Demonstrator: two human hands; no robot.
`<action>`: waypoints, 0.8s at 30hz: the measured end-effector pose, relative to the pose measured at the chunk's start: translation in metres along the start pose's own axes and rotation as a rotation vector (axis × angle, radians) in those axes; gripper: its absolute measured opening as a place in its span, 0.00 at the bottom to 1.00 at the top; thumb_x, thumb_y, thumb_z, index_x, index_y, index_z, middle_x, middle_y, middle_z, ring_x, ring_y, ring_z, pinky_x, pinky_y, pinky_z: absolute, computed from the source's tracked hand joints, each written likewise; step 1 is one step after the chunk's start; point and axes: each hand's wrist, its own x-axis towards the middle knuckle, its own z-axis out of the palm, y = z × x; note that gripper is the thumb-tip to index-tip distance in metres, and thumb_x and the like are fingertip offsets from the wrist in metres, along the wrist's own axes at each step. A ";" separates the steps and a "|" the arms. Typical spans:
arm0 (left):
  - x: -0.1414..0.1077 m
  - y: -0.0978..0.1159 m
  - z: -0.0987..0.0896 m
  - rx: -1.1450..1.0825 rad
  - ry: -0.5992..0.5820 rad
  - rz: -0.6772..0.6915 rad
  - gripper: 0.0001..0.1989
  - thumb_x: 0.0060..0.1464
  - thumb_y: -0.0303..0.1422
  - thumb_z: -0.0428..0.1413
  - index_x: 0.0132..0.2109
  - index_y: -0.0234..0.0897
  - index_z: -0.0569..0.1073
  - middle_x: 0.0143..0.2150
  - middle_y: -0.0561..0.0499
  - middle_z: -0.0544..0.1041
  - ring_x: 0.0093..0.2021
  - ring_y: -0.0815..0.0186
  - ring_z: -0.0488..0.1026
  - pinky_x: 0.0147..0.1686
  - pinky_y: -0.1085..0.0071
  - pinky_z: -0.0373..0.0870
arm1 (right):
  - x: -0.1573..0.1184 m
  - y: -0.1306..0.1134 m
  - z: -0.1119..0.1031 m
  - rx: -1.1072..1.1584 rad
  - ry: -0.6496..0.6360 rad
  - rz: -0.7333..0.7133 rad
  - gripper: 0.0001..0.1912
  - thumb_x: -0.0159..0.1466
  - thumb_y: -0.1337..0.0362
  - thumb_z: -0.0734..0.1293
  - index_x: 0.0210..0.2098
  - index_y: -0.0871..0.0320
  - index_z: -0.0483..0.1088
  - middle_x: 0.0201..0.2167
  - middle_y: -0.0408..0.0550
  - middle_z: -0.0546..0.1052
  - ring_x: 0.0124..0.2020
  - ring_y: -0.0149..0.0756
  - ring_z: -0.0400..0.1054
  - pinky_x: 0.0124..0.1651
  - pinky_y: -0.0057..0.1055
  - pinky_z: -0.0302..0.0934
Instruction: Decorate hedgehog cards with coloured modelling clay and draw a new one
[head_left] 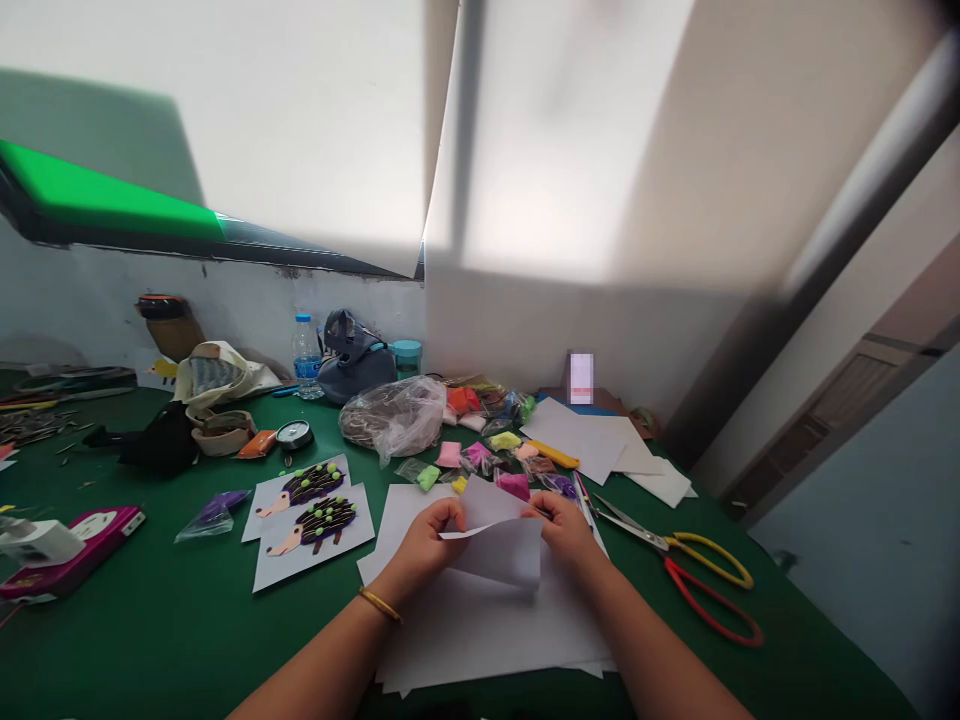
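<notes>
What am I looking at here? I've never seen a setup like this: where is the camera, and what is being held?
There is no machine: one camera, worn on a person's head, looks forward and down at their bare hands. The left hand and right hand together hold a bent white sheet over a pile of white paper. The table is covered in green. To the left lie two overlapping cards bearing spiky animals; to the right, scissors with one yellow handle and one red. Beyond the hands are small coloured packets and, nearer the wall, a blue-capped bottle.
</notes>
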 end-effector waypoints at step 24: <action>0.008 -0.014 -0.009 0.043 0.237 0.056 0.18 0.39 0.41 0.67 0.28 0.35 0.68 0.25 0.56 0.69 0.25 0.72 0.64 0.25 0.77 0.59 | -0.014 -0.006 0.013 0.505 0.008 0.035 0.45 0.55 0.42 0.71 0.65 0.53 0.56 0.45 0.52 0.76 0.43 0.45 0.72 0.44 0.38 0.67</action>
